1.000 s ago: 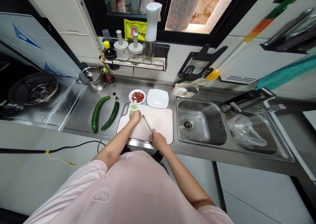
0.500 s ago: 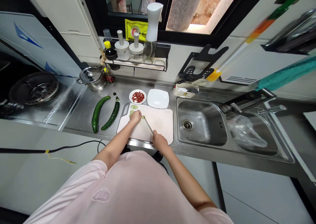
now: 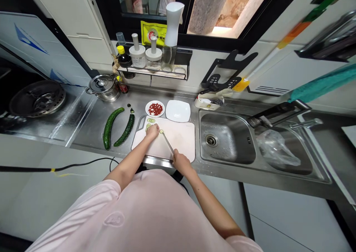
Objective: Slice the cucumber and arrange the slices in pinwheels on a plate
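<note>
The left hand [image 3: 152,132] rests on the far-left part of the cutting board [image 3: 178,141], its fingers curled and pressed down. Whatever lies under them is mostly hidden, so I cannot tell if they are pinching anything. Cucumber slices [image 3: 150,120] lie just beyond and beside that hand on the board. The right hand [image 3: 181,162] is closed around the handle of a knife [image 3: 168,142] at the board's near edge, with the handle hidden in the fist. The thin blade slants far and left toward the left hand, its tip close to those fingers. Left of the board lie two long cucumbers [image 3: 125,130], side by side and apart. Beyond the board are a small plate of chopped red chili [image 3: 155,109] and a white dish [image 3: 178,110]. A steel pot [image 3: 103,88] stands far left on the counter [image 3: 91,126]. To the right is a sink [image 3: 226,137], with a plastic bag [image 3: 276,148] in its right basin.
</note>
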Demonstrator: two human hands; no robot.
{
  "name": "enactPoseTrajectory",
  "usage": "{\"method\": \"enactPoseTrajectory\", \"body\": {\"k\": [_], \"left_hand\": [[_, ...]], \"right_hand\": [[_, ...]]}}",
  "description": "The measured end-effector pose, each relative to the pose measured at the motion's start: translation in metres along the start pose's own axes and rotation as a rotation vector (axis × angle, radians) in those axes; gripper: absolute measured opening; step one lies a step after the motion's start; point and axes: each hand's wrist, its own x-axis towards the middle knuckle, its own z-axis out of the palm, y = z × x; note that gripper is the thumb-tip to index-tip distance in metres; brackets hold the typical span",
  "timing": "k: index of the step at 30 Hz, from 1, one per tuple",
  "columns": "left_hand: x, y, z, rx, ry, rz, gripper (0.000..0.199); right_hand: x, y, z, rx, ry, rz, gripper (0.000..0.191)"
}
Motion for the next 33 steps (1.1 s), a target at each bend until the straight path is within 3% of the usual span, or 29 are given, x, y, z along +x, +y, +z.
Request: {"method": "enactPoseTrajectory", "body": {"k": [15,33], "left_hand": [[-0.002,0.001,-0.003,-0.014,0.005,0.002,0.014],[0.0,0.0,-0.002,-0.009,0.006,-0.003,0.015]], "right_hand": [[0.009,-0.011,-0.013,0.01,-0.002,-0.014,0.024],[-0.004,-0.003,-0.006,0.014,-0.021,0.01,0.023]]}}
